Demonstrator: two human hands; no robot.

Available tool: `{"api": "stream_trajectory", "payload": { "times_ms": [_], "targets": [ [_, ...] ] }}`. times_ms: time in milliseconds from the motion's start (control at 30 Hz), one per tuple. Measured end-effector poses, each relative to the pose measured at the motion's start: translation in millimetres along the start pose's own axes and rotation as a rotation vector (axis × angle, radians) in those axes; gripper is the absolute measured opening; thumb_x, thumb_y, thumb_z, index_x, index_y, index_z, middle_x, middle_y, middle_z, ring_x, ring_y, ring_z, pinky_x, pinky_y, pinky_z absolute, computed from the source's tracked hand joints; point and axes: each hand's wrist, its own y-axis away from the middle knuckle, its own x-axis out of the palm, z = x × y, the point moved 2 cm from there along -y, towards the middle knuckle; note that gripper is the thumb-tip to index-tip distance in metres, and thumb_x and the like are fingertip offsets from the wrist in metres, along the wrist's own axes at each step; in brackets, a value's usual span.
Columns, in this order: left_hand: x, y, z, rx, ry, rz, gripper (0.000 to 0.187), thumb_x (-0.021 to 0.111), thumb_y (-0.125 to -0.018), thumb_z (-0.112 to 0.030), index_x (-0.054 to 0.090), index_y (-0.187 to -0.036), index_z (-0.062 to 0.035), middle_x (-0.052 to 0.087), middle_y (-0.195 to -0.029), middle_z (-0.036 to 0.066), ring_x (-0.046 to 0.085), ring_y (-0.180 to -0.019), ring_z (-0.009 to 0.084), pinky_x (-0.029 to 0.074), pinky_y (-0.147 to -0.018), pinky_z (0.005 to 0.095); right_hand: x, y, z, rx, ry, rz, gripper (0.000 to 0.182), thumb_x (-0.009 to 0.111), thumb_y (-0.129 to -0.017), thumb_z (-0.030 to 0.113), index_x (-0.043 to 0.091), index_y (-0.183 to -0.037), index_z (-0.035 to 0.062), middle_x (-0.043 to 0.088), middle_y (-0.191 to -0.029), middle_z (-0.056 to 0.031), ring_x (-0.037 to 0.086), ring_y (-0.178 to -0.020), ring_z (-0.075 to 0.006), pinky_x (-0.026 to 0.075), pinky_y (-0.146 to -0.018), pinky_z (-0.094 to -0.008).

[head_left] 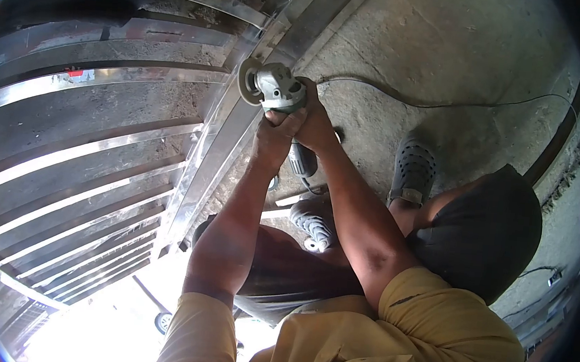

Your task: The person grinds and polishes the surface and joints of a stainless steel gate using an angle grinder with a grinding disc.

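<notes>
I hold an angle grinder (279, 89) in both hands over the long side rail of a barred metal frame (219, 137). Its round disc (249, 81) faces left and overlaps the rail in this view. My left hand (279, 130) is wrapped round the near side of the grinder's body. Behind it, my right hand (316, 118) grips the rear part, its fingers partly hidden by the tool. A cord (407, 103) runs from behind my right hand across the floor to the right.
Curved metal bars (87, 139) fill the left side, one with a small red mark. On the concrete floor (480, 53) below my forearms lies a dark corded power tool (302, 160). My feet wear grey perforated clogs (415, 166). A wheel (163, 321) shows in the bright area below.
</notes>
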Motion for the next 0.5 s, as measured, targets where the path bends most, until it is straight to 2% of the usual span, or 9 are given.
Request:
{"api": "stream_trajectory", "payload": {
  "times_ms": [67,167,267,400,500],
  "targets": [
    [2.9,3.2,-2.5,-0.059,0.017,-0.012,0.044,0.078,-0.089,-0.035,0.065,-0.112,-0.0003,0.065,-0.101,0.003,0.06,-0.089,0.0115,0.049,-0.079,0.0287,-2.7,1.0,-0.1,-0.026,0.032,0.021,0.097,0.088,-0.071,0.05,0.036,-0.141,0.0069,0.065,-0.123,-0.0197,0.065,-0.116,-0.0328,0.052,-0.096,-0.041],
    [2.9,3.7,-8.1,0.031,-0.002,-0.029,0.045,0.077,-0.089,-0.037,0.066,-0.111,0.0003,0.065,-0.1,0.004,0.059,-0.091,0.0118,0.049,-0.08,0.0297,0.1,-0.6,-0.8,-0.073,-0.004,-0.006,0.097,0.087,-0.071,0.05,0.036,-0.141,0.0065,0.065,-0.122,-0.02,0.065,-0.116,-0.0339,0.052,-0.095,-0.0412],
    [3.7,7.1,-9.8,-0.089,-0.05,-0.034,0.047,0.077,-0.088,-0.039,0.066,-0.111,0.0008,0.066,-0.1,0.004,0.059,-0.093,0.0124,0.047,-0.085,0.0302,-4.6,-2.1,-2.1,-0.095,0.015,0.032,0.098,0.087,-0.071,0.051,0.036,-0.141,0.0063,0.065,-0.122,-0.0202,0.065,-0.115,-0.0347,0.052,-0.095,-0.0412],
    [3.5,6.8,-12.5,0.013,-0.046,-0.052,0.04,0.076,-0.089,-0.031,0.067,-0.113,0.0004,0.069,-0.104,0.008,0.063,-0.095,0.0152,0.05,-0.087,0.0321,0.7,-1.3,-0.3,-0.102,-0.034,-0.019,0.1,0.087,-0.07,0.053,0.035,-0.142,0.006,0.065,-0.121,-0.0201,0.065,-0.115,-0.0345,0.052,-0.095,-0.0407],
    [2.3,3.5,-4.9,0.053,-0.014,-0.028,0.039,0.076,-0.089,-0.031,0.067,-0.112,0.0002,0.069,-0.103,0.008,0.063,-0.095,0.0152,0.05,-0.086,0.0321,-5.8,-4.2,2.6,-0.115,-0.003,0.076,0.1,0.088,-0.07,0.052,0.035,-0.142,0.0059,0.065,-0.121,-0.0204,0.065,-0.114,-0.0346,0.052,-0.095,-0.0404]
  ]
}}
